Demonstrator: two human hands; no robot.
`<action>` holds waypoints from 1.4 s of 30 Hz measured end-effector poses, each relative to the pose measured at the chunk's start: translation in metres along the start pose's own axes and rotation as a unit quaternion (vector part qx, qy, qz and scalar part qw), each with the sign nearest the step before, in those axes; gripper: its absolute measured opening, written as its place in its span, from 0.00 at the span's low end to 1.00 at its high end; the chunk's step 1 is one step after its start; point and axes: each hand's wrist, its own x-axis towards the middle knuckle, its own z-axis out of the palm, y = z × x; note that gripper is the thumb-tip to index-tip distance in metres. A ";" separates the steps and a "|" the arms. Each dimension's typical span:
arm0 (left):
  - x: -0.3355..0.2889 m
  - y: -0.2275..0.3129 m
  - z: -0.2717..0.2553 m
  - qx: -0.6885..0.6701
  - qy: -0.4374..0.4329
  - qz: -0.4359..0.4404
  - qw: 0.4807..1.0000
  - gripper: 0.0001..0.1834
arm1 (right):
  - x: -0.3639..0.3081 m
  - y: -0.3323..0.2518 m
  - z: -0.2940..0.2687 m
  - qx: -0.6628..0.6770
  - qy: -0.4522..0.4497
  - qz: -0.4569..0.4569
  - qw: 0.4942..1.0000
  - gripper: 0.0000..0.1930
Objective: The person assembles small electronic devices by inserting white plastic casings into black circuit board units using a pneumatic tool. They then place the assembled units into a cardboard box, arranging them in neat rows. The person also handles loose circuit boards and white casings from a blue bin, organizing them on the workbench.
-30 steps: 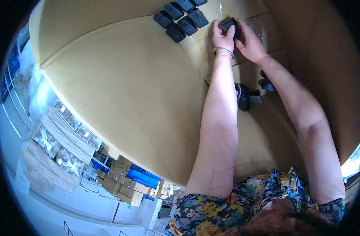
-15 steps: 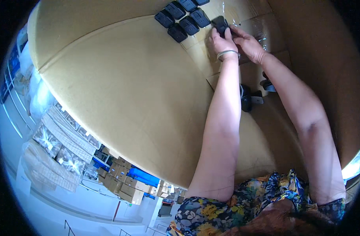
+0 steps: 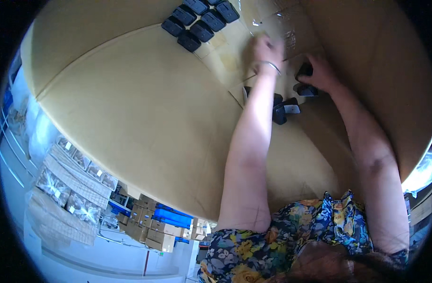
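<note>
At the upper left, several black, rounded rectangular plastic pieces (image 3: 201,30) lie in neat rows on the cardboard bottom. My left hand (image 3: 268,49), with a bangle at the wrist, is over the cardboard to the right of the rows. Motion smears its fingers, so whether it holds anything is unclear. Farther right, my right hand (image 3: 323,74) has its thumb and fingers around a black plastic piece (image 3: 304,71). Just below that hand lies another black piece (image 3: 306,90). More loose black pieces (image 3: 279,113), one with a pale face, lie beside my left forearm, which partly hides them.
A tall curved cardboard wall (image 3: 385,85) rises on the right, and a broad cardboard flap or wall (image 3: 145,104) spreads on the left. Clear tape shines on the cardboard bottom. Beyond the rim are stacked cartons (image 3: 152,231), blue bins (image 3: 171,217) and plastic-wrapped bundles (image 3: 74,188).
The black piece both hands held now appears set down at the right end of the lower row. My hands have parted; the right moved back to the loose pieces. The view shifted slightly.
</note>
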 end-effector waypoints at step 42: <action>-0.102 -0.006 0.074 0.306 -0.351 0.129 0.875 0.29 | -0.016 0.011 0.008 -0.122 -0.107 0.160 0.974 0.36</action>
